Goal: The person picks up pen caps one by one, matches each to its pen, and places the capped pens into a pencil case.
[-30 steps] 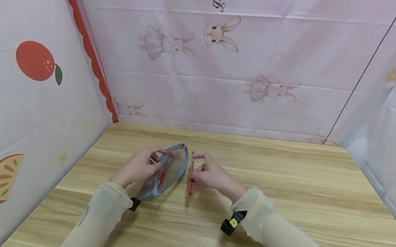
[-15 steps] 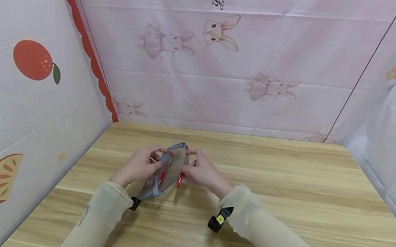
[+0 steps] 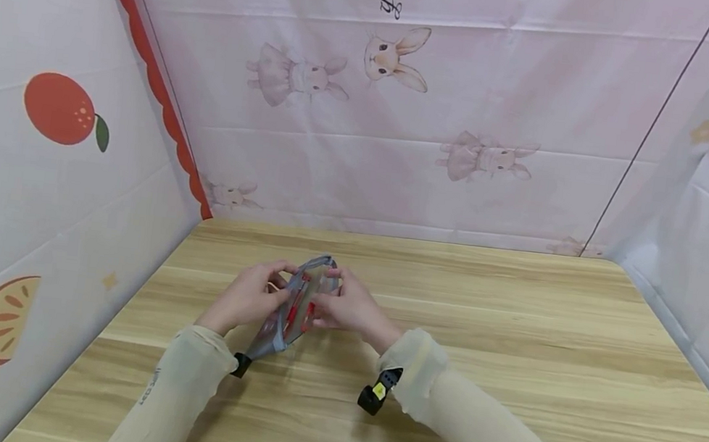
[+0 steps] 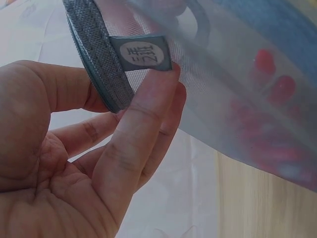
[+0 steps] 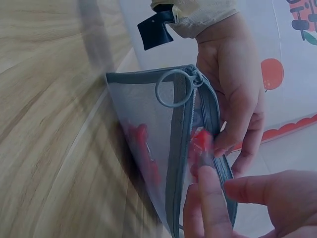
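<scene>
A grey mesh zipper pouch (image 3: 269,332) stands with its mouth spread wide. My left hand (image 3: 247,300) pinches its left rim, beside a small fabric label (image 4: 143,52) in the left wrist view. My right hand (image 3: 354,308) is at the opening, its fingers reaching inside the right rim. Between those fingers is a red pen (image 5: 200,141), blurred in the right wrist view, with its red end past the zipper edge. Another red pen (image 3: 295,305) leans inside the pouch. Red shapes (image 5: 143,146) show through the mesh lower down. A ring pull (image 5: 173,89) hangs at the zipper's end.
The pouch is over a wooden table (image 3: 511,341). Printed cloth walls stand behind it (image 3: 508,85) and along both sides. A black wrist camera (image 3: 371,398) hangs below the right sleeve, and another (image 3: 241,365) sits by the left wrist.
My right hand has moved left with the red pen, from beside the pouch into its open mouth. The left hand and pouch have stayed in place.
</scene>
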Motion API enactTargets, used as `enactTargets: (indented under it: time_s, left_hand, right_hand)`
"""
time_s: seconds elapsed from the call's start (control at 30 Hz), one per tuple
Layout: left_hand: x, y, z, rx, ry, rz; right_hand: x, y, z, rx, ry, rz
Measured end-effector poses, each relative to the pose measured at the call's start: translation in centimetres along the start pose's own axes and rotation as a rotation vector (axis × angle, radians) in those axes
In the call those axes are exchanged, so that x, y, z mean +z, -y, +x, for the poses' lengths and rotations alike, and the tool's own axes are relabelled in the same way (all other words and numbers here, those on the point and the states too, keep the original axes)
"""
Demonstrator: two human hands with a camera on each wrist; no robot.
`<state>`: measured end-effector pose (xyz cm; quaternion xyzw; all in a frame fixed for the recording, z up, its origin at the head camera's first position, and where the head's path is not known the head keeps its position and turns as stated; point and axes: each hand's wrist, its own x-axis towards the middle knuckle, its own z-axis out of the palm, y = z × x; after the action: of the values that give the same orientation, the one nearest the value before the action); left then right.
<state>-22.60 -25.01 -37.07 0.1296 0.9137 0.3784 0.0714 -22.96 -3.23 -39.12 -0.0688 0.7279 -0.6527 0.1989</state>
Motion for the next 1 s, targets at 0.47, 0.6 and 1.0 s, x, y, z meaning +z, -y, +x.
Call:
enactTargets:
  time_s: [0.47, 0.6, 1.0]
  left_hand:
    - [-0.1, -0.1, -0.1, -0.007, 0.004, -0.027]
    - [-0.1, 0.0, -0.1, -0.009, -0.006, -0.023]
    - [0.5, -0.5, -0.1, 0.029, -0.014, 0.001]
  right_hand:
    - [-0.4, 0.7, -0.7, -0.024, 0.055, -0.025]
    - [-0.7, 0.8, -1.2, -0.036, 0.074, -0.029]
    - [-4.6, 0.6, -3.3, -0.035, 0.062, -0.084]
